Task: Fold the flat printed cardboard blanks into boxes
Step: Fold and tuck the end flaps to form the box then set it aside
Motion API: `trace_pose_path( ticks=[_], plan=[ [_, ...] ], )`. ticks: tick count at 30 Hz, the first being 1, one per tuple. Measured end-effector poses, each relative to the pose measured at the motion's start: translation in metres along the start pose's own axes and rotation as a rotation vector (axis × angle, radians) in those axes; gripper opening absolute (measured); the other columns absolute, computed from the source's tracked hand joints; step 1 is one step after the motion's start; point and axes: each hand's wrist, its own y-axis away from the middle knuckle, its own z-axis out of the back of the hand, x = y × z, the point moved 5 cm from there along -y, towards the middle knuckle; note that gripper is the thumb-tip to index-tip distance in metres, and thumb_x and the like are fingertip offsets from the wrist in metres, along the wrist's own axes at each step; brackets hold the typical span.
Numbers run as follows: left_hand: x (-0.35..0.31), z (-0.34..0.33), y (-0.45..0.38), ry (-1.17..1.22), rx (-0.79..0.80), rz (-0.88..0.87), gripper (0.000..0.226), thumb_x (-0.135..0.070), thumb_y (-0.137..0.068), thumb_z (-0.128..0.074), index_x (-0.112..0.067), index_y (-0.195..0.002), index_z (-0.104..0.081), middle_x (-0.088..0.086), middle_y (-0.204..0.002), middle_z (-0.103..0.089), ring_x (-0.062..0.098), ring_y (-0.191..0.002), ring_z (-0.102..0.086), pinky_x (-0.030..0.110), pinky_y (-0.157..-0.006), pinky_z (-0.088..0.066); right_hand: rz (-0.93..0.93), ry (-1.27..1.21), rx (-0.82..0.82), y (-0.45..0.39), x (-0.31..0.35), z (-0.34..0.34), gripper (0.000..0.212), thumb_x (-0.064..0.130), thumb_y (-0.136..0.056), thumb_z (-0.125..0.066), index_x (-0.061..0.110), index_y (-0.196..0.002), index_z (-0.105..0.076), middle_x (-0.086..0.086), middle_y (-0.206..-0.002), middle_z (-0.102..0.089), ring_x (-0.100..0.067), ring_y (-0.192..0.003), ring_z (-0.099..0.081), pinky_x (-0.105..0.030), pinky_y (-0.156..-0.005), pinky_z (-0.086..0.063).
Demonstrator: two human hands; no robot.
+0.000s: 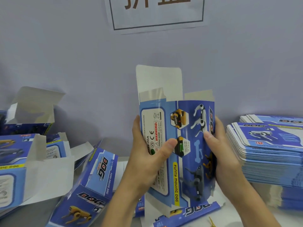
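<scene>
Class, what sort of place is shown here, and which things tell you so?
Probably a packing workstation: a tall stack of flat blanks on the right, folded boxes on the left, and a paper sign on the wall.

Place: a packing workstation, workshop style.
Evidence right: tall stack of flat printed blanks (pixel 268 153).
Evidence left: folded toy boxes (pixel 88 185) piling up on the table.
Wall: plain, with a paper sign (pixel 157 13) taped up.
</scene>
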Motion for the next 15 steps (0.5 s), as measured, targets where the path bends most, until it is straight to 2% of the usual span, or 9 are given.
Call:
trace_pose_path(
  ticks=[1,3,5,6,8,9,11,13,15],
  plan=[
    [-0.002,-0.002,0.001,0.007,0.017,0.000,0.095,-0.071,-0.059,-0.066,-0.060,-0.140,-0.018,-0.034,-0.119,-0.060,0.001,-0.111,-0.065,0.022,-0.084,-0.058,0.003,0.019,-0.029,-0.003,0.002,-0.002,0.035,0.000,-0.105,-0.038,0.028,-0.125,-0.048,0.005,-0.104,-0.070,0.008,-0.080,-0.070,-0.010,-0.062,-0.053],
    [-0.005,-0.006,0.002,0.045,0.064,0.013,0.080,-0.068,-0.061,-0.066,-0.064,-0.131,-0.025,-0.035,-0.115,-0.062,0.001,-0.108,-0.067,0.020,-0.078,-0.058,0.005,0.044,-0.081,-0.008,0.005,-0.006,0.044,-0.011,-0.102,-0.031,0.026,-0.125,-0.041,0.018,-0.093,-0.057,0.020,-0.063,-0.061,-0.003,-0.053,-0.045],
    [-0.007,-0.010,0.004,0.095,0.122,0.036,0.080,-0.068,-0.060,-0.069,-0.062,-0.129,-0.029,-0.031,-0.114,-0.065,0.004,-0.106,-0.069,0.021,-0.075,-0.058,0.018,0.049,-0.040,-0.011,0.006,-0.013,0.050,-0.016,-0.100,-0.033,0.013,-0.140,-0.036,0.020,-0.094,-0.049,0.024,-0.058,-0.057,-0.002,-0.054,-0.043],
    [-0.008,-0.014,0.005,0.124,0.159,0.048,0.089,-0.071,-0.057,-0.074,-0.060,-0.133,-0.029,-0.028,-0.116,-0.066,0.006,-0.106,-0.070,0.024,-0.077,-0.059,0.042,0.045,-0.003,-0.013,0.005,-0.017,0.054,-0.018,-0.097,-0.041,0.003,-0.146,-0.031,0.019,-0.095,-0.049,0.024,-0.059,-0.057,-0.002,-0.056,-0.043],
    [-0.008,-0.023,0.009,0.173,0.219,0.062,0.102,-0.075,-0.053,-0.079,-0.053,-0.140,-0.030,-0.019,-0.123,-0.067,0.014,-0.110,-0.069,0.032,-0.083,-0.060,0.080,0.059,0.054,-0.013,0.009,-0.023,0.068,-0.018,-0.089,-0.054,-0.003,-0.148,-0.024,0.018,-0.087,-0.061,0.021,-0.063,-0.060,-0.003,-0.061,-0.044],
    [-0.008,-0.026,0.009,0.176,0.213,0.054,0.098,-0.070,-0.057,-0.080,-0.051,-0.139,-0.032,-0.016,-0.123,-0.067,0.016,-0.111,-0.069,0.034,-0.084,-0.060,0.088,0.044,0.063,-0.013,0.009,-0.023,0.062,-0.017,-0.093,-0.048,-0.002,-0.148,-0.025,0.021,-0.081,-0.066,0.019,-0.065,-0.061,-0.004,-0.062,-0.045],
    [-0.007,-0.023,0.007,0.180,0.135,0.031,0.079,-0.060,-0.062,-0.075,-0.049,-0.131,-0.038,-0.013,-0.117,-0.070,0.018,-0.105,-0.071,0.032,-0.078,-0.061,0.055,-0.009,-0.017,-0.014,0.004,-0.015,0.053,-0.005,-0.099,-0.036,0.009,-0.150,-0.033,0.020,-0.089,-0.072,0.015,-0.076,-0.066,-0.005,-0.064,-0.048],
    [0.000,-0.013,0.004,0.181,0.045,0.020,0.071,-0.057,-0.060,-0.072,-0.044,-0.123,-0.043,-0.010,-0.109,-0.072,0.020,-0.098,-0.074,0.029,-0.071,-0.061,0.031,-0.095,0.034,-0.002,-0.003,-0.008,0.051,0.017,-0.097,-0.047,0.032,-0.145,-0.040,0.014,-0.114,-0.073,-0.002,-0.100,-0.071,-0.016,-0.072,-0.056],
    [0.006,-0.004,0.003,0.188,-0.003,0.024,0.066,-0.057,-0.060,-0.071,-0.039,-0.119,-0.048,-0.006,-0.107,-0.072,0.024,-0.096,-0.074,0.032,-0.070,-0.061,0.003,-0.148,0.083,0.003,-0.008,-0.002,0.050,0.028,-0.098,-0.057,0.045,-0.143,-0.042,0.009,-0.131,-0.066,-0.017,-0.115,-0.068,-0.027,-0.078,-0.059]
  ],
)
